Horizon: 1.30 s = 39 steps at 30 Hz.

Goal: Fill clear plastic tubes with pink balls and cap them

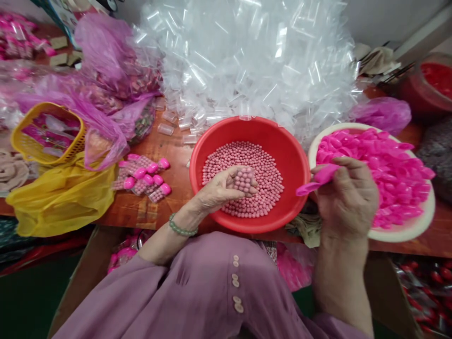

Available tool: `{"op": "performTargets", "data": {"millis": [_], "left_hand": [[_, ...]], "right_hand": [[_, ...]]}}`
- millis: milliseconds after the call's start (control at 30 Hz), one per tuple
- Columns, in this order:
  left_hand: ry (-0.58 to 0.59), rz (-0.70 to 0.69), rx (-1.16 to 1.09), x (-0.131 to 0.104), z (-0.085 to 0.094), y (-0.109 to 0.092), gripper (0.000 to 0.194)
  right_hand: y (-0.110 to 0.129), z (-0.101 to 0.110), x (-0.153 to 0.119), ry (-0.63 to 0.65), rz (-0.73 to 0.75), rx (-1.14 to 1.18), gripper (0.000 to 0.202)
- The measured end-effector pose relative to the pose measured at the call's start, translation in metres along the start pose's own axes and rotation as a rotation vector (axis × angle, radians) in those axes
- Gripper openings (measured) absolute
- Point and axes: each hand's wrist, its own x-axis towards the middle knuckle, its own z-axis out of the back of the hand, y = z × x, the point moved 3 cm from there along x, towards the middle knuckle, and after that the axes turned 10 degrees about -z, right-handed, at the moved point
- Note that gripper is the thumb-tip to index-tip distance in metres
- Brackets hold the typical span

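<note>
Over the red basin [293,197], my left hand [221,187] holds a small clear plastic tube [244,180] filled with pink beads. Below it, a layer of loose pink beads [257,207] covers the basin's floor. My right hand [348,197] is to the right of the basin and pinches a bright pink plastic cap [325,174], with a second pink piece at its lower left. Behind that hand stands a cream basin [420,226] heaped with similar pink caps [395,174]. Several filled tubes with pink caps [144,176] lie on the table at left.
A big heap of clear empty tubes [247,56] fills the back of the wooden table [176,188]. At left are a yellow basket [76,150], a yellow bag [63,197] and purple plastic bags [106,52]. A red bucket [420,89] stands at the far right.
</note>
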Motion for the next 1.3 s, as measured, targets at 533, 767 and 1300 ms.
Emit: {"op": "performTargets", "data": {"millis": [533, 767, 1300], "left_hand": [[-0.246, -0.207, 0.158, -0.006, 0.01, 0.006, 0.049], [-0.117, -0.101, 0.258, -0.008, 0.002, 0.003, 0.05], [-0.18, -0.124, 0.3, -0.005, 0.004, 0.007, 0.043]], "right_hand": [[-0.034, -0.054, -0.046, 0.455, -0.303, 0.049, 0.025], [-0.042, -0.044, -0.033, 0.536, -0.436, 0.157, 0.025], [-0.005, -0.056, -0.064, 0.284, 0.596, -0.678, 0.023]]}}
